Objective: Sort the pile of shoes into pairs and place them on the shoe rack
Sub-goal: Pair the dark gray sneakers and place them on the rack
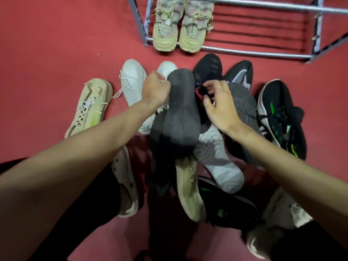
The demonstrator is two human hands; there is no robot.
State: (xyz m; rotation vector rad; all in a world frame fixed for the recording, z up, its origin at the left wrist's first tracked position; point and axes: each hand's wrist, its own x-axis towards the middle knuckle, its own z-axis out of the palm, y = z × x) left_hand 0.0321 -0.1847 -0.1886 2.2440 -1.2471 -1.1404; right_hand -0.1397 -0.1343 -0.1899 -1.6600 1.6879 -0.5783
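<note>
A pile of shoes lies on the red floor in front of the metal shoe rack (244, 52). My left hand (155, 87) grips the edge of a dark grey shoe (180, 113) that is turned sole up above the pile. My right hand (219, 103) pinches the laces and red-lined collar of a black shoe (207, 68) just beside it. A beige pair (178, 32) stands on the rack's lowest tier at its left end. White sneakers (131, 80) lie left of my left hand. A cream and yellow shoe (90, 106) lies further left.
A black shoe with green marks (280, 117) lies at the right, another (226, 204) near the bottom. A pale grey sole (216, 159) and a yellowish sole (190, 191) face up in the pile. My feet wear pale clogs (126, 181). Bare red floor extends to the left.
</note>
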